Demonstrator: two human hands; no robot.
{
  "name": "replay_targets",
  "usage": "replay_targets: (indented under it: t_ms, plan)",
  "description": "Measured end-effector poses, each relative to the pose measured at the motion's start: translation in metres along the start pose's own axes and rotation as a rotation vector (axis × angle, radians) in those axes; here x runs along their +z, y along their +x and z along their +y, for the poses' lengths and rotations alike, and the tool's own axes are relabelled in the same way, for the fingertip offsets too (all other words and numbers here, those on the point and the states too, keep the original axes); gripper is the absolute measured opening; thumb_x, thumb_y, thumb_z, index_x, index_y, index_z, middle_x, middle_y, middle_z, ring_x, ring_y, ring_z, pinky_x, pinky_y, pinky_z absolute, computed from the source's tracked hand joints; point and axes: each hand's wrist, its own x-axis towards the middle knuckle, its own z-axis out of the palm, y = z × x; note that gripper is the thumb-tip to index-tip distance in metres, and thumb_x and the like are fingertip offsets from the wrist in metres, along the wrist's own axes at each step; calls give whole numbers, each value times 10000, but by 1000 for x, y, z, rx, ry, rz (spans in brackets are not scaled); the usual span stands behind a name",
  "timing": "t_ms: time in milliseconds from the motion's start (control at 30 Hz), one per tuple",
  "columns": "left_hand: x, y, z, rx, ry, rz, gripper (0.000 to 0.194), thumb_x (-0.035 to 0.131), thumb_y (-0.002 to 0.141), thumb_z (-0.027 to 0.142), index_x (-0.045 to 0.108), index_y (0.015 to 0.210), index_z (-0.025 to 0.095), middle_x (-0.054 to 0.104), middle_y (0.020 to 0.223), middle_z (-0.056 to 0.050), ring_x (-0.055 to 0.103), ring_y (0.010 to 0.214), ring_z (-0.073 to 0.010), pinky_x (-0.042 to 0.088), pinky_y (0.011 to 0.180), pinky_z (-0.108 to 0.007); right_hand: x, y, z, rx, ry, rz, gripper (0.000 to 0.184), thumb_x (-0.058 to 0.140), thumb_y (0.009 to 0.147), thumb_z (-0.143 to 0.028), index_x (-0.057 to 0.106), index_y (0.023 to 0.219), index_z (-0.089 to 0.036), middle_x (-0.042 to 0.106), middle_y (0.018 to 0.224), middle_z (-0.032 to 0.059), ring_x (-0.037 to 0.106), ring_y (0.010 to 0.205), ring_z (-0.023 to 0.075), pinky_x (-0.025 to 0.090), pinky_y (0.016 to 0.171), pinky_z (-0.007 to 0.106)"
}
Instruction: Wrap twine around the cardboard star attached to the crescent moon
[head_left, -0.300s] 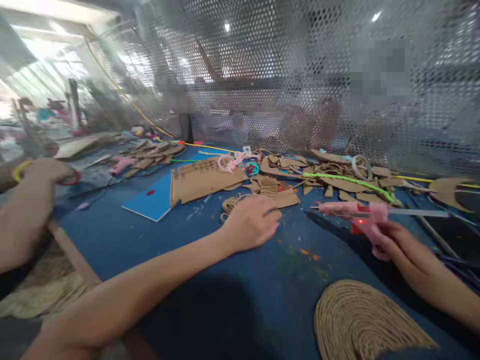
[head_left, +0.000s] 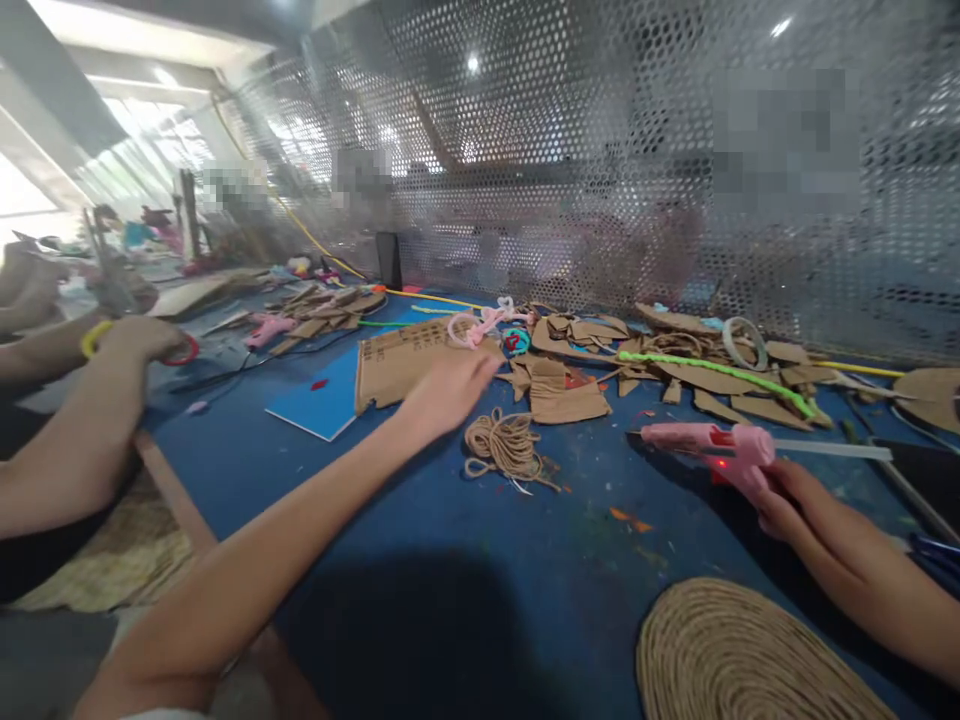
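Note:
My left hand, slightly blurred, reaches over the right part of a brown cardboard piece, its fingers stretched out and nothing visible in them. Whether it touches the cardboard I cannot tell. Just below and right of it lies a loose bundle of brown cord. At the right, my right hand is closed around the handle of a pink hot glue gun. The gun's nozzle points left, its red light glows, and a clear glue stick juts from its back. A coiled cord mat with a rounded edge lies at the lower right.
Cardboard scraps, a lime-green braided cord and a tape ring lie along the back, before a perforated metal screen. A blue board rests under the cardboard. At left are another person's arms and another pink glue gun.
My left hand has moved left and away from the cord bundle, onto the cardboard piece, so the bundle now shows fully. My right hand keeps the glue gun, now tilted slightly. The view has shifted a little.

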Motion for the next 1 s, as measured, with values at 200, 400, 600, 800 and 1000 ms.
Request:
replay_targets:
  t_ms: [200, 400, 600, 800, 1000]
  plan:
    - [-15, 20, -79, -157, 364, -272, 656, 617, 764, 535, 517, 1305, 179, 574, 1330, -142, 549, 1181, -317, 426, 959, -391, 0, -1, -2, 78, 16, -23, 628, 329, 830, -639, 470, 1219, -166, 570, 1280, 198, 544, 1199, 329, 405, 1053, 507]
    - [-22, 18, -85, -166, 493, -198, 405, 350, 959, 347, 624, 1131, 102, 645, 1194, -189, 601, 1104, -314, 430, 913, -368, 3, 1, 11, 69, 6, -16, 596, 333, 851, -623, 443, 1259, -203, 532, 1351, 169, 534, 1210, 310, 393, 1063, 498]
    - [-38, 13, -63, -339, 571, 167, 473, 225, 994, 395, 574, 1211, 161, 677, 1114, -168, 649, 976, -321, 462, 788, -393, 2, -1, 8, 71, -4, -9, 640, 319, 835, -669, 466, 1248, -203, 554, 1339, 166, 576, 1159, 320, 414, 1045, 509]
    - [-37, 12, -61, -403, 562, 262, 455, 240, 990, 382, 579, 1219, 183, 690, 1068, -170, 659, 938, -344, 460, 745, -399, 1, 0, 4, 69, -20, 17, 638, 329, 823, -678, 494, 1214, -201, 597, 1290, 168, 611, 1121, 324, 443, 1020, 507]
    - [-35, 13, -61, -425, 539, 267, 463, 236, 986, 380, 574, 1233, 183, 678, 1089, -174, 653, 971, -320, 456, 802, -393, 0, 1, 0, 3, -38, 21, 587, 329, 839, -637, 517, 1171, -190, 622, 1235, 182, 621, 1109, 310, 475, 982, 500]
